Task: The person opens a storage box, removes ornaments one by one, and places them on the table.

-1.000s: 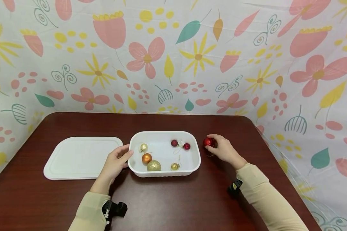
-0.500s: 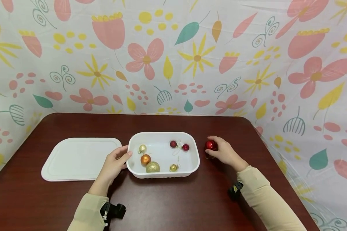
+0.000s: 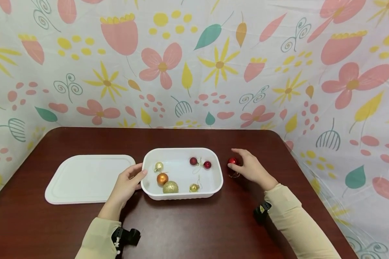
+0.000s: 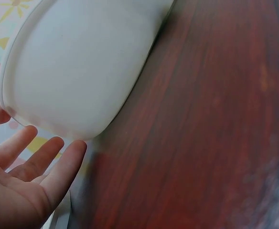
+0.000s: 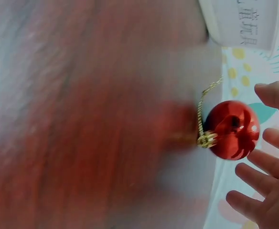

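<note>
The left end of the white tray (image 3: 181,171) is touched by the left hand (image 3: 125,185), with its fingers held loose and nearly straight. The right hand (image 3: 251,167) is held over the red ball (image 5: 232,130) with its fingers spread, and the ball is let loose. Whether it is brushed by a fingertip cannot be told. The red ball is set on the brown table (image 3: 188,230), near the right end of the tray, and a gold string (image 5: 201,112) is tied to it.

Six balls are held in the tray. At the left, a pale gold ball (image 3: 159,166) is placed behind an orange ball (image 3: 162,179), and a glitter ball (image 3: 170,187) is placed right beside the orange one. Two dark red balls (image 3: 207,164) are set near each other at the back right, and a small gold ball (image 3: 194,187) is set nearer the front.

A white lid (image 3: 89,180) is laid flat to the left of the tray, partly hidden by the left hand. Behind the table, a cloth (image 3: 197,46) is covered with pink, yellow and green shapes
</note>
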